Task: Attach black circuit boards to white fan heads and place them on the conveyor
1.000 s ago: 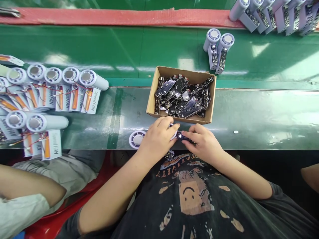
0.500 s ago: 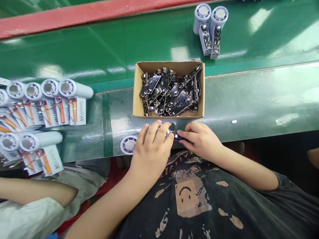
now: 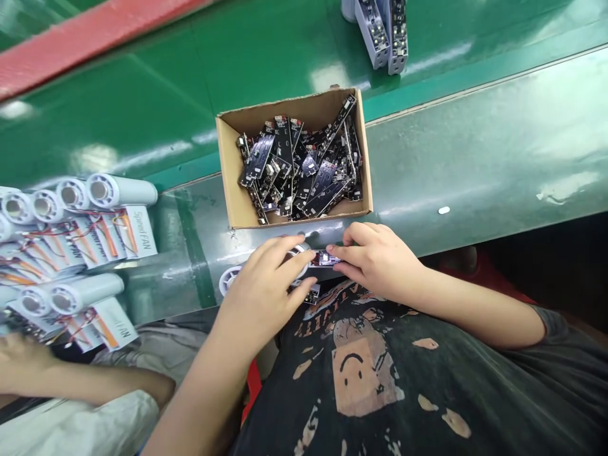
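Two hands work at the near edge of the table [image 3: 475,152]. The left hand [image 3: 261,291] curls its fingers around a round white fan part [image 3: 298,252], while the right hand [image 3: 377,256] pinches a small black circuit board [image 3: 324,258] with a lit light, just beside that part. Another fan cap [image 3: 229,280] lies by the left hand. Above them sits a cardboard box [image 3: 285,111] full of loose boards [image 3: 297,171]. Carded white fans [image 3: 121,190] lie left, near a co-worker's hand [image 3: 19,354].
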{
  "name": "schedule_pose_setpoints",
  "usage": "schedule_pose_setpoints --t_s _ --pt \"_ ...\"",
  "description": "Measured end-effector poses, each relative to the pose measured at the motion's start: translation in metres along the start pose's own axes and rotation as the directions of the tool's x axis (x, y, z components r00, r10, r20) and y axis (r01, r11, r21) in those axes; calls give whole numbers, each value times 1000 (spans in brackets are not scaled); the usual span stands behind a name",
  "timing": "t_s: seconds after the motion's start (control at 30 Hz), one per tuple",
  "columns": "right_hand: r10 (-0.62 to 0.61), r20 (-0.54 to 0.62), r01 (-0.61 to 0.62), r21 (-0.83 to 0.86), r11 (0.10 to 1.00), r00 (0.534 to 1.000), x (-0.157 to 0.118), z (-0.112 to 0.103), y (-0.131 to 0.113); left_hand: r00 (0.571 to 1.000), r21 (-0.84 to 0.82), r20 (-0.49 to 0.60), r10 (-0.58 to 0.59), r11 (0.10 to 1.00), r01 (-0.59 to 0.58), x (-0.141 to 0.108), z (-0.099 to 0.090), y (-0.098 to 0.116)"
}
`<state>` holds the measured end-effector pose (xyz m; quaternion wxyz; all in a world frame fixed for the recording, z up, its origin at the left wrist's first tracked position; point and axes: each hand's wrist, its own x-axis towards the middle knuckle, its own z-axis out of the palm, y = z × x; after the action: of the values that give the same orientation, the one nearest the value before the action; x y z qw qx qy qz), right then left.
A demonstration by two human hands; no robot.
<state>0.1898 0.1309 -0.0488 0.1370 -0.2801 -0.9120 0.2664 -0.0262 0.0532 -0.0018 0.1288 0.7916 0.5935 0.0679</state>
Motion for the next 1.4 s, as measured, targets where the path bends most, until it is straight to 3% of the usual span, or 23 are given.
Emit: schedule_pose_setpoints --t_s 0.23,0.47,0.87,1.23,1.4 --pt "-29 16 29 -35 999 999 4 0 -10 988 -37 -133 -74 997 69 1 16 10" --pt "-46 -38 46 6 999 998 5 7 -11 985 -98 -124 -119 989 107 1 16 4" --pt "-2 -41 6 108 994 999 8 16 -8 988 26 -130 -86 996 90 -2 17 13" --pt "152 -26 -152 12 988 988 12 17 -16 989 104 -123 -85 990 98 -1 17 17" --pt "123 -12 -123 43 991 992 7 7 -8 991 99 -103 -88 990 98 3 20 14"
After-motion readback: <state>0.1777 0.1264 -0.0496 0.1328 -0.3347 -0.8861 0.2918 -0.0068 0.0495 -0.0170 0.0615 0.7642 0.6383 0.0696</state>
